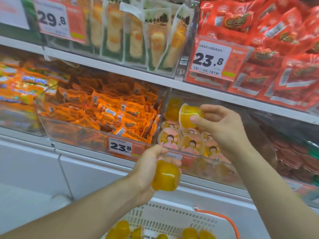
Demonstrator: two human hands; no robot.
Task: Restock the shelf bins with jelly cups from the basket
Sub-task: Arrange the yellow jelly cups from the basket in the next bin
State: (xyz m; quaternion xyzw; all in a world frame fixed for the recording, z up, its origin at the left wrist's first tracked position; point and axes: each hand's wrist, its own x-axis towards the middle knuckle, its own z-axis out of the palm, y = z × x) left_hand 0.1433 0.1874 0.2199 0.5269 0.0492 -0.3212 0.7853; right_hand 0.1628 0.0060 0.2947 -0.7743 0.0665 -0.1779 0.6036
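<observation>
Shop shelving fills the view, white rails carrying clear plastic bins of snacks. Price tags are the plainest writing: one reading 29.8 at upper left, one reading 23.8 on the upper right bin of red packets, and a smaller 23.8 tag on the bin of orange packets. The small print and barcodes on these tags are too blurred to read. Between the two upper tags stand pale, green-edged sachets.

Right of the orange packets sits the jelly cup bin, partly filled with cups whose pink lids show a cartoon child with dark hair; its own front label is hidden behind the left hand.

Right hand is raised over that bin, its grip closed lightly by fingertips and thumb round a yellow jelly cup lying on its side. Left hand is lower, in front of the bin's front edge, its grip wrapped round a second yellow cup from above.

At the bottom edge a white slotted basket with an orange handle holds more yellow cups. Dark round packs fill the bin at far right.
</observation>
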